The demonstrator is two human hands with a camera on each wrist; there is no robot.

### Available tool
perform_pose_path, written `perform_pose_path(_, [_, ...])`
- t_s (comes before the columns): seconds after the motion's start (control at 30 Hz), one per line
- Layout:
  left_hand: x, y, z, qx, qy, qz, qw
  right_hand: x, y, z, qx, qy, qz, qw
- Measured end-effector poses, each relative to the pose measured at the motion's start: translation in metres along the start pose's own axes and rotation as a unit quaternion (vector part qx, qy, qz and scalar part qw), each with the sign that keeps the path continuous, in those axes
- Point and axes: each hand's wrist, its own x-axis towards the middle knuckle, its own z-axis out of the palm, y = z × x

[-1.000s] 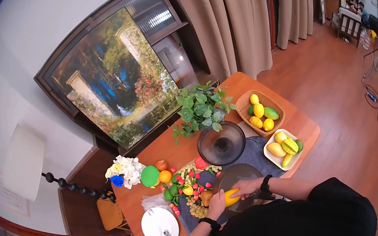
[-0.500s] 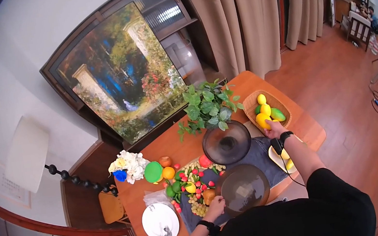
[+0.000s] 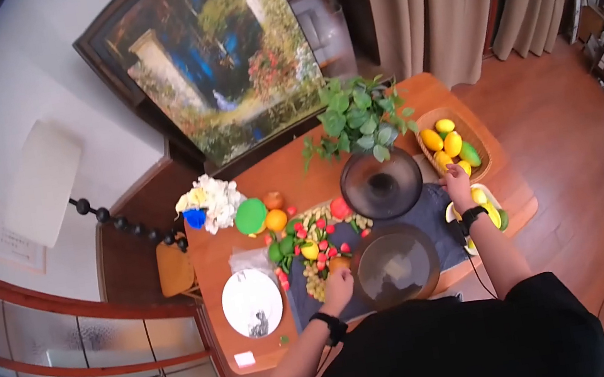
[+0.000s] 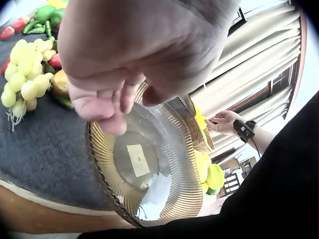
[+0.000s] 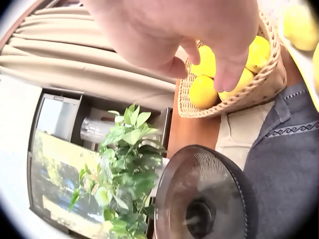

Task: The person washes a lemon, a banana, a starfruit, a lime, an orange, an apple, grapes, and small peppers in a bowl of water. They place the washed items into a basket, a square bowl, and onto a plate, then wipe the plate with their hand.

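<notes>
Just left of the brown glass bowl (image 3: 401, 252), left hand (image 3: 338, 290) with fingers loosely bent, nothing seen in them; grapes (image 4: 27, 74) also left of the bowl. Beyond the bowl and to its right: right hand (image 3: 459, 187) over the wicker basket (image 5: 269, 84), fingers parted, no grip visible; contact with fruit beneath unclear. Change: half a second ago it held a yellow fruit (image 3: 431, 140), now apparently lying in the basket. Placement judged complete.

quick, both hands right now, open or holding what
Left hand: open, loosely curled beside the nearer bowl, holding nothing.
Right hand: open above the fruit basket, holding nothing.
</notes>
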Motion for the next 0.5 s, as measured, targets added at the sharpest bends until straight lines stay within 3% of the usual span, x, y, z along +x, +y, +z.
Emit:
perform_pose_path(0.07, [0.014,-0.007,-0.016,0.032,0.029,-0.075,0.996,-0.038,0.004,-0.003,0.001,-0.01,-0.016,1.0])
perform_pose_path(0.2, [0.036,-0.024,-0.041,0.133,0.093,-0.109,0.981,-0.117,0.016,-0.005,-0.061,-0.032,-0.047,0.997])
perform_pose_path(0.23, [0.041,-0.023,-0.046,0.108,0.055,-0.127,0.985,-0.132,0.022,-0.006,-0.091,-0.06,-0.068,0.992])
perform_pose_path(0.33, [0.05,-0.013,-0.045,0.14,0.014,-0.053,0.989,-0.163,0.019,-0.005,-0.119,-0.104,-0.103,0.982])
perform_pose_path(0.4, [0.057,-0.003,-0.045,0.159,-0.008,-0.047,0.986,-0.174,0.014,-0.005,-0.152,-0.141,-0.101,0.973])
perform_pose_path(0.47, [0.064,0.003,-0.037,0.204,0.122,-0.152,0.959,-0.177,0.014,-0.007,-0.135,-0.13,-0.096,0.978])
perform_pose_path(0.5, [0.072,0.0,-0.037,0.201,0.123,-0.188,0.953,-0.177,0.013,-0.009,-0.135,-0.133,-0.098,0.977])
